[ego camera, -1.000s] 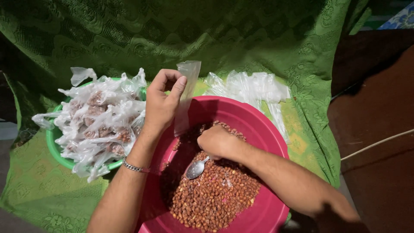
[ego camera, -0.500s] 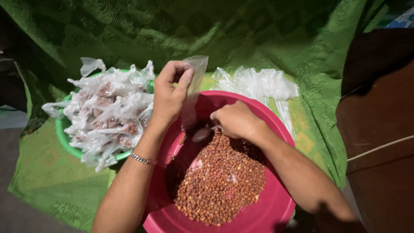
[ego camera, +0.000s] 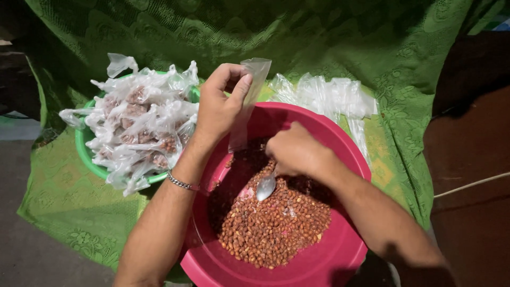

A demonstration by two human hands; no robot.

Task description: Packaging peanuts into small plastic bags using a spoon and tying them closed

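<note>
Spoon (ego camera: pixel 265 187) lowered into peanuts (ego camera: pixel 273 226), under right hand (ego camera: pixel 295 151)

The spoon (ego camera: pixel 265 186) in the right hand (ego camera: pixel 295 151) is shiny metal, and the small bag (ego camera: pixel 248 101) pinched by the left hand (ego camera: pixel 218 109) is thin clear plastic film, slightly crinkled. The pink basin (ego camera: pixel 340 255) and the green bowl (ego camera: pixel 84 154) look like smooth, faintly glossy plastic, while the peanuts (ego camera: pixel 271 228) have a matt reddish-brown skin. Beneath lies a green woven cloth (ego camera: pixel 345 37) with a raised pattern, and the wrist carries a bright metal chain bracelet (ego camera: pixel 181 184).
</note>
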